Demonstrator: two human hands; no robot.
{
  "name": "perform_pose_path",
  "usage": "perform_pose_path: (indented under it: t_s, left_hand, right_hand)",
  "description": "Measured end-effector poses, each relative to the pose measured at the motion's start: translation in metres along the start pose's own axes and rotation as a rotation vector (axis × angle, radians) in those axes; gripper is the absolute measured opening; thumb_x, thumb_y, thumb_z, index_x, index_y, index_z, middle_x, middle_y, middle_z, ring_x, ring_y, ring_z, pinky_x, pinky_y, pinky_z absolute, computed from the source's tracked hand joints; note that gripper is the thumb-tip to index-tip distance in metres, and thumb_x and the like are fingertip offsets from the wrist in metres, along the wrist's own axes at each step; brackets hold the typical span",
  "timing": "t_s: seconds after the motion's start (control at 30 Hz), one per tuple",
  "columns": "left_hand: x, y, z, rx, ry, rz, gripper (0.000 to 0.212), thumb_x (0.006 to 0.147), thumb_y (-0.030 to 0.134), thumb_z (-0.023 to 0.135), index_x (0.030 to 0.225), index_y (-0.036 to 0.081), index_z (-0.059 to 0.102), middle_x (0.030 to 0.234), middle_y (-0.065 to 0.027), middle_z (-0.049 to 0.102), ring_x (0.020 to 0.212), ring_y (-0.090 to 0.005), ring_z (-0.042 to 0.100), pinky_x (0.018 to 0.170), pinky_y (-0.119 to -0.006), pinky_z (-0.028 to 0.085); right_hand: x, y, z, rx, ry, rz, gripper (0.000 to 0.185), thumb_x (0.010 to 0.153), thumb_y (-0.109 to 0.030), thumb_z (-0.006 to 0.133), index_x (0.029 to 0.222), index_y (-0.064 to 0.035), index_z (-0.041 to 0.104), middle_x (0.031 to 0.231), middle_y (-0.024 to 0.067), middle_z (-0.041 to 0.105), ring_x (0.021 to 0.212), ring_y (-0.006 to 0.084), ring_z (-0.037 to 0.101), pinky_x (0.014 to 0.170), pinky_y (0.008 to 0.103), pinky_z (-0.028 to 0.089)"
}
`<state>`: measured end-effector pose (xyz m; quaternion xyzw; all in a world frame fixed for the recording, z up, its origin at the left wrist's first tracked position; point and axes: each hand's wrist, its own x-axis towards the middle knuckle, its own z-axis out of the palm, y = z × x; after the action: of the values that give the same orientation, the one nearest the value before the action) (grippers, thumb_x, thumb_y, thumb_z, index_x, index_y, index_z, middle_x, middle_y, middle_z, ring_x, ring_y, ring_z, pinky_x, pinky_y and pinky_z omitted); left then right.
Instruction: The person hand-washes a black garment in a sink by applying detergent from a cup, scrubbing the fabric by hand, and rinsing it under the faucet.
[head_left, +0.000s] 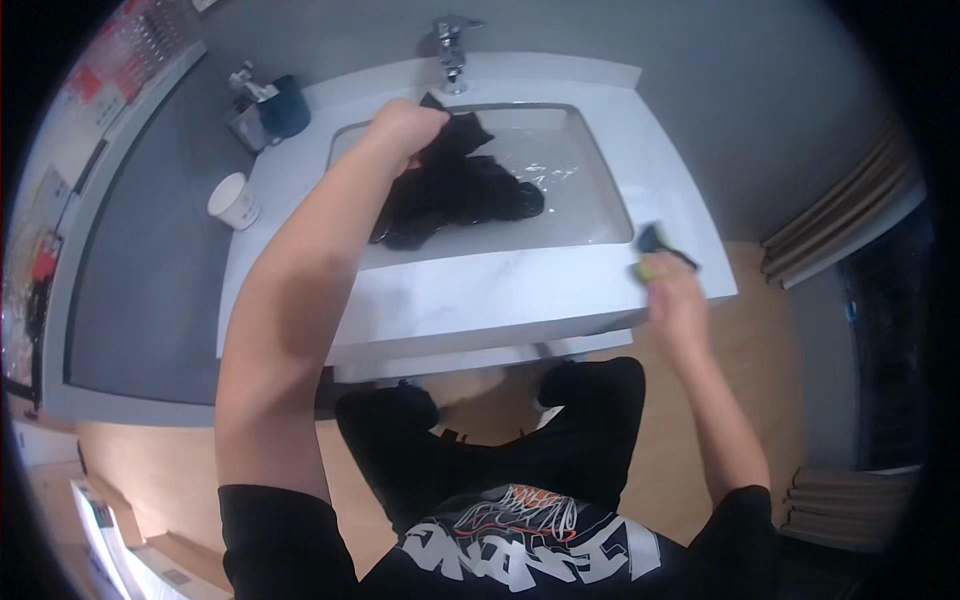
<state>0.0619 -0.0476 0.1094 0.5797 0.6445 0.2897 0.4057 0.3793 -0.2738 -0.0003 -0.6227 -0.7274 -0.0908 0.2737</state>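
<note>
A black cloth (457, 191), wet and bunched, lies partly in the water of a white rectangular sink (600, 202). My left hand (411, 127) grips its upper end near the sink's back left and lifts that part above the water. Over the counter's right front edge, my right hand (675, 292) holds a small dark and yellow-green object (660, 251), possibly a brush. Motion blurs it, so its exact kind is unclear. This object is to the right of the sink, apart from the cloth.
Behind the sink stands a chrome faucet (451, 56). On the left are a white paper cup (233, 201), a dark teal cup (285, 107) and a holder (251, 127). The white countertop (480, 289) has a front edge close to my knees. Curtains (847, 202) hang at the right.
</note>
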Motion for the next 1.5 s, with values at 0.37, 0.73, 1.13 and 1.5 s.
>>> perform_pose_path:
  t_s: [0.37,0.73,1.13,1.5]
  left_hand:
    - [-0.001,-0.049,0.014,-0.589,0.149,-0.111,0.029,0.090,0.026,0.065,0.106,0.003,0.057,0.090,-0.0098,0.062,0.071,-0.0196,0.060,0.060,-0.035,0.050]
    - [0.038,-0.040,-0.011,-1.065,-0.032,-0.185,0.024,0.099,0.021,0.044,0.107,0.000,0.054,0.104,-0.0174,0.066,0.094,-0.0335,0.067,0.081,-0.048,0.055]
    - [0.076,-0.050,0.020,-1.346,0.105,-0.073,0.039,0.094,0.024,0.057,0.120,-0.004,0.050,0.114,-0.0223,0.059,0.100,-0.0383,0.060,0.096,-0.051,0.042]
    - [0.084,-0.060,-0.015,-1.288,0.053,-0.100,0.027,0.098,0.018,0.043,0.106,-0.005,0.054,0.099,-0.0220,0.065,0.091,-0.0376,0.067,0.081,-0.052,0.056]
  right_hand:
    - [0.014,-0.409,0.196,0.845,-0.006,-0.263,0.033,0.091,-0.021,0.053,0.120,-0.0063,0.058,0.128,0.0125,0.056,0.117,0.0273,0.054,0.102,0.0394,0.041]
    - [0.059,-0.298,0.088,1.274,-0.540,0.319,0.028,0.099,-0.020,0.046,0.118,-0.0026,0.056,0.115,0.0126,0.060,0.103,0.0221,0.060,0.089,0.0350,0.048]
    - [0.044,-0.284,0.048,1.935,-0.249,0.925,0.036,0.106,-0.024,0.035,0.125,0.0005,0.052,0.113,0.0086,0.061,0.110,0.0190,0.054,0.093,0.0320,0.044]
    - [0.022,-0.266,0.046,1.179,-0.378,0.082,0.022,0.095,-0.009,0.048,0.109,0.0028,0.058,0.094,0.0211,0.060,0.090,0.0360,0.055,0.083,0.0424,0.045]
